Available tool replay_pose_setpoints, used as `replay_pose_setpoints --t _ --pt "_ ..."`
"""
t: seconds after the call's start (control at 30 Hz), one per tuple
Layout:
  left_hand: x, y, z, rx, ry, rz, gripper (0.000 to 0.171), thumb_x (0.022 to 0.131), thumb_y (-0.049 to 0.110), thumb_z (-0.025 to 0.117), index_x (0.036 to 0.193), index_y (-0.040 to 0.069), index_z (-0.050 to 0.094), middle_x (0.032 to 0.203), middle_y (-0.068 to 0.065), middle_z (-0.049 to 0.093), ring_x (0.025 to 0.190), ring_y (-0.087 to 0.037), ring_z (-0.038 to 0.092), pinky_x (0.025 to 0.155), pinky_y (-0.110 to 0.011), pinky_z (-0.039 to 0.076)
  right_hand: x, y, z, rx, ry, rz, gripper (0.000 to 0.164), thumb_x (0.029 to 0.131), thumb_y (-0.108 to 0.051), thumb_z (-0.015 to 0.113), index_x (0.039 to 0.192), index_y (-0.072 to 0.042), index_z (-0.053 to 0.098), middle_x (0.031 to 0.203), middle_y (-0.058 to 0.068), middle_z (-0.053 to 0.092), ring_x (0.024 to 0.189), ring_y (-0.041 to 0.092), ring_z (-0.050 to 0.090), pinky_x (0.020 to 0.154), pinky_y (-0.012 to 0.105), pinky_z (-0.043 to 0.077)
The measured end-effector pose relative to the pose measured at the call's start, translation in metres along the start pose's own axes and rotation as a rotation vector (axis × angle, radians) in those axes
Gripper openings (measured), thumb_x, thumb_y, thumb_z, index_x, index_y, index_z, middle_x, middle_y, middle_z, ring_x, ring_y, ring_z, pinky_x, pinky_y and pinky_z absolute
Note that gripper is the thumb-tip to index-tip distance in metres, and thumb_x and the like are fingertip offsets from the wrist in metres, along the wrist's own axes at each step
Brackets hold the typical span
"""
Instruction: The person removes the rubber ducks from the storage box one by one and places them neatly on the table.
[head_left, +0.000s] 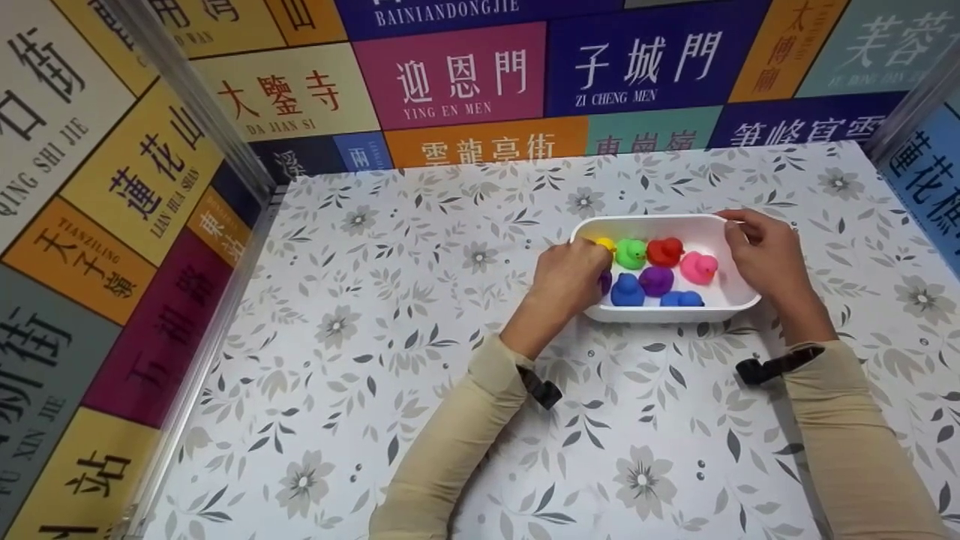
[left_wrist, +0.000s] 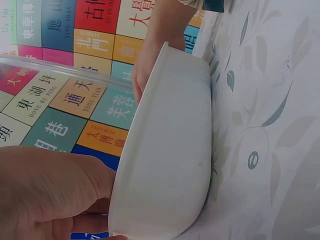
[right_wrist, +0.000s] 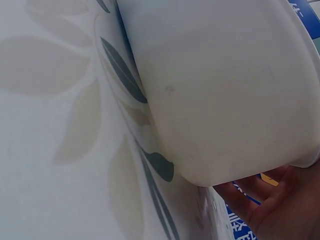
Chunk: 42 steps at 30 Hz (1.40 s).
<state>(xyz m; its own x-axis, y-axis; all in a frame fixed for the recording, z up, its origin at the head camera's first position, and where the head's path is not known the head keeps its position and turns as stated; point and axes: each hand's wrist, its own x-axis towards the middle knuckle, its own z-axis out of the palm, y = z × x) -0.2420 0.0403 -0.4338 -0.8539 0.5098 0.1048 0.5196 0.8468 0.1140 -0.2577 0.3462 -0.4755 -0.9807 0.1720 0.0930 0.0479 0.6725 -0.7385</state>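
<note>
Flower-patterned tabletop [head_left: 330, 397] below, my left hand [head_left: 568, 276] and right hand [head_left: 774, 253] grip opposite ends of a white tub [head_left: 667, 314], its long axis stretching between them.

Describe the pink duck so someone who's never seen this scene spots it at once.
On the white table with grey leaf-and-flower print, find the white rounded-rectangular tub held between the left hand and right hand. Inside, the small pink toy duck sits nearest the right hand, beside the small red toy duck. It's the only pink duck.
</note>
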Motion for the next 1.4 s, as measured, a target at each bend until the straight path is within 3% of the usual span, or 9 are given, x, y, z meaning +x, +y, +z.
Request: replay_pose_setpoints --t 0.1,0.23,0.37,0.5,0.7,0.93,1.07,1.2,1.4 --pt "-0.001 0.000 0.000 0.005 0.010 0.015 0.008 0.100 0.018 0.070 0.094 0.017 0.075 0.095 -0.002 0.072 0.083 -0.025 0.071 0.075 -0.042 0.063 0.000 -0.001 0.000 0.001 0.002 0.005 0.050 0.113 -0.046 0.047 0.147 -0.016 0.067 0.142 0.019 0.071 0.106 -0.008 0.058 0.091 0.015 0.043" --pt "-0.002 0.000 -0.001 0.031 0.026 0.034 0.008 0.100 0.018 0.070 0.093 0.016 0.075 0.093 -0.003 0.073 0.084 -0.025 0.073 0.080 -0.043 0.063 0.000 -0.001 0.001 -0.004 -0.002 0.014 0.050 0.113 -0.047 0.046 0.148 -0.017 0.066 0.144 0.018 0.071 0.116 0.006 0.064 0.094 0.019 0.044" --pt "-0.003 0.001 -0.001 0.064 0.046 0.046 0.010 0.100 0.017 0.069 0.093 0.017 0.075 0.090 -0.001 0.073 0.087 -0.023 0.074 0.093 -0.045 0.061 0.000 -0.001 0.001 -0.001 -0.011 0.024 0.052 0.113 -0.048 0.045 0.150 -0.018 0.065 0.147 0.018 0.069 0.127 0.023 0.063 0.103 0.029 0.046" --pt "-0.003 0.001 -0.003 0.062 0.066 0.057 0.011 0.102 0.017 0.068 0.096 0.017 0.077 0.093 -0.001 0.074 0.090 -0.021 0.074 0.103 -0.043 0.059 -0.001 -0.002 0.002 0.013 -0.017 0.031 0.053 0.113 -0.048 0.044 0.152 -0.018 0.063 0.150 0.018 0.066 0.131 0.029 0.061 0.109 0.038 0.046" --pt "-0.004 -0.004 -0.012 -0.091 0.112 0.088 0.011 0.100 0.012 0.070 0.102 0.016 0.081 0.107 -0.002 0.073 0.095 -0.018 0.071 0.085 -0.035 0.062 0.001 -0.002 0.002 0.024 -0.030 0.042 0.054 0.114 -0.048 0.043 0.153 -0.017 0.062 0.153 0.019 0.064 0.138 0.033 0.060 0.118 0.050 0.044" --pt "-0.006 -0.012 -0.024 -0.214 0.207 0.153 0.015 0.097 0.006 0.071 0.104 0.012 0.082 0.110 -0.004 0.075 0.105 -0.019 0.069 0.091 -0.026 0.059 0.001 -0.002 0.002 0.015 -0.020 0.032 0.052 0.113 -0.048 0.044 0.152 -0.018 0.064 0.150 0.019 0.067 0.132 0.030 0.061 0.112 0.043 0.045" --pt "-0.010 -0.018 -0.030 -0.238 0.247 0.173 0.013 0.099 0.010 0.072 0.108 0.012 0.082 0.111 -0.005 0.073 0.108 -0.020 0.066 0.096 -0.024 0.057 0.000 -0.001 0.002 0.004 -0.003 0.011 0.050 0.113 -0.047 0.046 0.149 -0.018 0.066 0.145 0.019 0.070 0.122 0.015 0.062 0.103 0.030 0.043" --pt "-0.014 -0.026 -0.034 -0.268 0.228 0.142 0.016 0.101 0.013 0.074 0.115 0.012 0.081 0.118 -0.005 0.072 0.112 -0.019 0.064 0.099 -0.020 0.056 -0.001 0.000 0.002 0.003 0.004 0.003 0.049 0.113 -0.045 0.047 0.148 -0.018 0.067 0.143 0.019 0.071 0.116 0.006 0.060 0.099 0.025 0.042" --pt "-0.016 -0.039 -0.042 -0.313 0.196 0.056 0.021 0.103 0.016 0.074 0.123 0.012 0.079 0.129 -0.005 0.074 0.120 -0.020 0.065 0.106 -0.019 0.055 -0.002 0.000 0.001 0.006 0.004 0.003 0.050 0.113 -0.047 0.046 0.148 -0.018 0.067 0.145 0.018 0.070 0.118 0.010 0.061 0.100 0.027 0.043"
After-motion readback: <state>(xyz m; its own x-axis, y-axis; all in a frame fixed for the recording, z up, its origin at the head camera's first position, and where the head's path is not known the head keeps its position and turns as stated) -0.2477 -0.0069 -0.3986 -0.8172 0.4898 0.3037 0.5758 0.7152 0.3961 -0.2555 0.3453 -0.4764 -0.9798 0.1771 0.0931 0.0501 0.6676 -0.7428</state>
